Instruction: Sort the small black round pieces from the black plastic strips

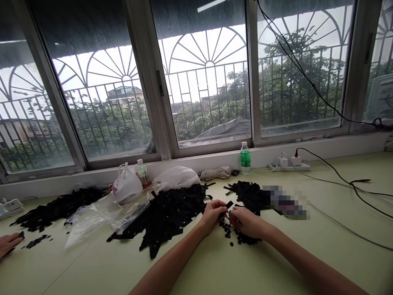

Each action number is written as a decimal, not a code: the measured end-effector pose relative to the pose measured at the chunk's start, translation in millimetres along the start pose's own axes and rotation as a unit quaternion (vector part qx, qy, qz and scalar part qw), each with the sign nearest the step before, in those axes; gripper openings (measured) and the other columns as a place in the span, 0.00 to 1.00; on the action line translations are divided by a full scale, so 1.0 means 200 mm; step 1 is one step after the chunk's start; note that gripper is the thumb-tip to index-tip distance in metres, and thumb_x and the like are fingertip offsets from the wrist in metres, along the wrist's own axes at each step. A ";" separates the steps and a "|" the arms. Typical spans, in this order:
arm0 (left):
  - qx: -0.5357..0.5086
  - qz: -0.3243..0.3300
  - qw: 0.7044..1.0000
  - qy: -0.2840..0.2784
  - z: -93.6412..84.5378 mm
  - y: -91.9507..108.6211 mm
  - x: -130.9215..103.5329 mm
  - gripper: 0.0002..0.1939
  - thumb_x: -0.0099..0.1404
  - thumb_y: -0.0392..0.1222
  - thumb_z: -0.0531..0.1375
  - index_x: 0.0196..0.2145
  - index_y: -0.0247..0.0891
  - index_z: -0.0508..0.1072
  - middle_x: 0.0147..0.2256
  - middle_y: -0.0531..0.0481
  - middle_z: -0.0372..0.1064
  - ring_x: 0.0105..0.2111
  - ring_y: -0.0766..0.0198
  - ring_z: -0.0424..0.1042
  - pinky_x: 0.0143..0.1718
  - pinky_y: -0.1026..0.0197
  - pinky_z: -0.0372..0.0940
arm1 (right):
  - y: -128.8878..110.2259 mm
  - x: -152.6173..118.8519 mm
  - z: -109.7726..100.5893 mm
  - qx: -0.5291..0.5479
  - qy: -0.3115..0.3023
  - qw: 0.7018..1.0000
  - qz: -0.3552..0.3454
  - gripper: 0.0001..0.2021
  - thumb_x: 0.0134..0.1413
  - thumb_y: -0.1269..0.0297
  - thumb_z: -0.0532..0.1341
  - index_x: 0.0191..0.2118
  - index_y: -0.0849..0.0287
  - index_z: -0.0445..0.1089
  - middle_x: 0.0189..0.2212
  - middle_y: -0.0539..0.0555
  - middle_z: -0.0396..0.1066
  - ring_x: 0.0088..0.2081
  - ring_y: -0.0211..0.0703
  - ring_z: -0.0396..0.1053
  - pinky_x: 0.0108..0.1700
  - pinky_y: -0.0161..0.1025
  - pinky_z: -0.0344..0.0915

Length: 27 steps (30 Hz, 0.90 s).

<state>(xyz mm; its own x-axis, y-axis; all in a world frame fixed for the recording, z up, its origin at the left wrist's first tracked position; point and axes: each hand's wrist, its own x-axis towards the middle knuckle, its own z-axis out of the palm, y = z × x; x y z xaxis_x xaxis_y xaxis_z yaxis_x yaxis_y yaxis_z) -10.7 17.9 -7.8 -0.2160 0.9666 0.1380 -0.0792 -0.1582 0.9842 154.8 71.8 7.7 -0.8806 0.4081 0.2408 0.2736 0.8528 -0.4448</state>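
My left hand (212, 213) is closed in a pinch on a short black fabric strip (229, 204), whose end sticks up past the fingertips. Close beside it, my right hand (245, 221) has its fingers curled together near the strip; whatever they hold is hidden. Below both hands, small black round pieces like buttons (227, 230) are scattered on the table, with more heaped under my right wrist. A large heap of black fabric strips (178, 209) spreads left of my left hand. Behind my right hand lies a smaller heap of black strips (248, 194).
Another person's hand (10, 242) rests at the left edge beside small black pieces and a further black heap (61, 207). Plastic bags (125, 182), a green-labelled bottle (245, 159) and a power strip (290, 165) stand along the window wall. Cables (340, 176) cross the right side.
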 end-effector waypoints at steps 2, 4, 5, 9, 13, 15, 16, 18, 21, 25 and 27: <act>0.011 -0.002 1.000 -0.003 0.00 0.00 0.00 0.07 0.46 0.37 0.65 0.26 0.34 0.72 0.21 0.53 0.66 0.21 0.69 0.65 0.26 0.65 0.59 | 0.00 0.00 0.00 0.000 0.001 1.000 -0.001 0.07 0.48 0.75 0.55 0.29 0.61 0.69 0.34 0.57 0.68 0.34 0.42 0.66 0.34 0.33 0.59; 0.020 -0.003 1.000 -0.006 0.00 0.00 0.00 0.07 0.46 0.37 0.65 0.26 0.34 0.72 0.21 0.53 0.67 0.22 0.69 0.65 0.26 0.65 0.59 | -0.01 0.00 -0.01 -0.001 0.003 1.000 -0.005 0.07 0.49 0.75 0.54 0.29 0.61 0.69 0.34 0.57 0.69 0.34 0.42 0.66 0.34 0.33 0.59; 0.023 -0.002 1.000 -0.008 0.00 0.00 0.00 0.07 0.46 0.38 0.65 0.26 0.34 0.72 0.21 0.53 0.67 0.22 0.69 0.65 0.26 0.65 0.59 | -0.01 0.00 -0.01 -0.003 0.003 1.000 -0.007 0.07 0.49 0.75 0.54 0.29 0.61 0.69 0.34 0.57 0.69 0.34 0.42 0.66 0.34 0.33 0.59; 0.038 0.005 0.999 -0.018 0.00 0.00 -0.01 0.08 0.47 0.39 0.65 0.26 0.34 0.72 0.21 0.53 0.67 0.21 0.69 0.64 0.26 0.65 0.57 | -0.02 0.00 -0.02 -0.007 0.004 1.000 -0.015 0.08 0.48 0.76 0.54 0.28 0.61 0.69 0.32 0.56 0.70 0.33 0.41 0.66 0.33 0.32 0.58; 0.053 0.008 0.998 -0.019 0.01 0.01 -0.01 0.07 0.47 0.38 0.64 0.25 0.33 0.72 0.20 0.53 0.67 0.20 0.69 0.63 0.25 0.65 0.57 | 0.00 0.00 -0.02 0.004 0.005 1.000 -0.020 0.09 0.46 0.77 0.53 0.27 0.61 0.69 0.28 0.53 0.71 0.29 0.39 0.66 0.30 0.31 0.57; 0.050 0.010 0.998 -0.019 0.02 0.01 -0.01 0.06 0.47 0.37 0.64 0.25 0.33 0.72 0.20 0.53 0.66 0.20 0.69 0.63 0.25 0.65 0.57 | 0.01 0.01 -0.01 0.010 0.006 1.000 -0.018 0.08 0.45 0.77 0.53 0.26 0.61 0.69 0.27 0.53 0.71 0.29 0.38 0.66 0.29 0.31 0.57; 0.049 0.013 0.999 -0.019 0.02 0.01 -0.01 0.06 0.46 0.37 0.64 0.25 0.33 0.72 0.20 0.53 0.66 0.21 0.69 0.63 0.25 0.65 0.58 | 0.01 0.01 -0.01 0.013 0.006 1.000 -0.018 0.08 0.45 0.77 0.53 0.26 0.61 0.69 0.27 0.53 0.71 0.29 0.38 0.66 0.29 0.31 0.57; 0.050 0.016 0.998 -0.022 0.02 0.00 -0.01 0.06 0.46 0.36 0.64 0.25 0.33 0.72 0.21 0.53 0.67 0.21 0.69 0.64 0.26 0.64 0.58 | 0.02 0.01 -0.01 0.020 0.007 1.000 -0.021 0.09 0.45 0.76 0.53 0.26 0.60 0.69 0.27 0.53 0.71 0.29 0.39 0.66 0.29 0.31 0.57; 0.058 0.021 0.998 -0.031 0.01 -0.01 -0.01 0.07 0.47 0.37 0.64 0.26 0.33 0.73 0.21 0.52 0.67 0.21 0.68 0.65 0.26 0.64 0.59 | 0.02 0.00 -0.01 0.030 0.005 0.999 -0.023 0.09 0.45 0.76 0.53 0.26 0.60 0.69 0.27 0.53 0.72 0.30 0.39 0.67 0.30 0.31 0.58; 0.065 0.025 0.997 -0.037 0.01 -0.01 0.00 0.08 0.47 0.37 0.64 0.27 0.33 0.73 0.21 0.52 0.67 0.21 0.68 0.65 0.25 0.64 0.59 | 0.02 0.00 -0.02 0.028 0.000 1.000 -0.013 0.09 0.46 0.75 0.53 0.27 0.60 0.69 0.28 0.53 0.71 0.29 0.39 0.66 0.29 0.31 0.58; 0.063 0.024 0.997 -0.038 0.01 -0.01 0.00 0.08 0.47 0.37 0.64 0.27 0.33 0.73 0.21 0.52 0.67 0.21 0.68 0.65 0.25 0.64 0.59 | 0.02 0.00 -0.02 0.025 -0.003 1.000 -0.010 0.08 0.46 0.74 0.53 0.28 0.60 0.70 0.28 0.53 0.71 0.29 0.39 0.66 0.28 0.31 0.57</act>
